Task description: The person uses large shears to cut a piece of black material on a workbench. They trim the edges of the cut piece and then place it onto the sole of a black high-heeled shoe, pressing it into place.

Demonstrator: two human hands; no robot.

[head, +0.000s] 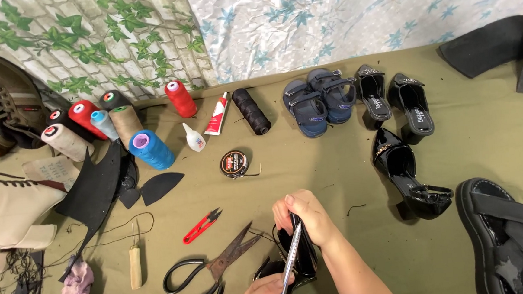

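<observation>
So the olive cloth (336, 179) is carrying everything; near its front edge the right hand (305, 217) is gripping a glossy black shoe (301, 253), while the left hand (261, 292) is pinching a pen (291, 257) against it, big scissors (211, 271) just beside.

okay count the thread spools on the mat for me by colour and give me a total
Red spools: 2
Blue spools: 2
Cream or tan spools: 2
Black or dark spools: 3
Total: 9
</observation>
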